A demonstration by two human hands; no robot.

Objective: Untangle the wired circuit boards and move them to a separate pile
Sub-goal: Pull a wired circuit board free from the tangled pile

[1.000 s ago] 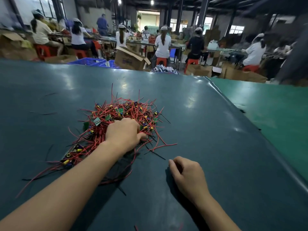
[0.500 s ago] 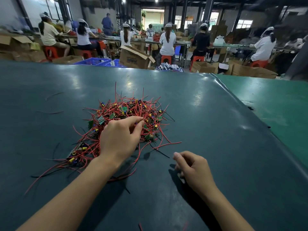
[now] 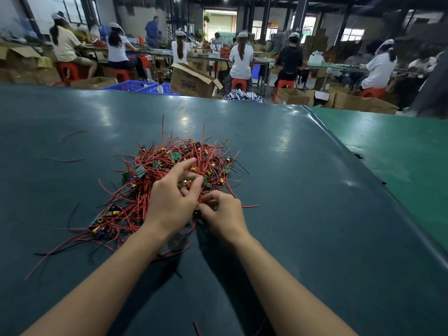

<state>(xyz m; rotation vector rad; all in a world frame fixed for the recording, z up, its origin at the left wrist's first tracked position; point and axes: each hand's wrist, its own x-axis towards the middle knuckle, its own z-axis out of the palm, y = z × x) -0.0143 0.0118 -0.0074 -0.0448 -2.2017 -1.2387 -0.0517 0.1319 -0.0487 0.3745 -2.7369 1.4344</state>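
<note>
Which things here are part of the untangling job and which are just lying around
Part of the job:
- tangle of boards and red wires
- left hand, fingers in the tangle
- right hand, pinching wires at its near edge

Lying about:
- loose wire scraps on the mat
- cardboard box
- blue crates

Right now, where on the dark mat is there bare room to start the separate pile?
Bare: the dark mat right of the wire tangle, up to the green table. Crowded: left and near side, where stray wires trail, and where the left hand and right hand work.
</note>
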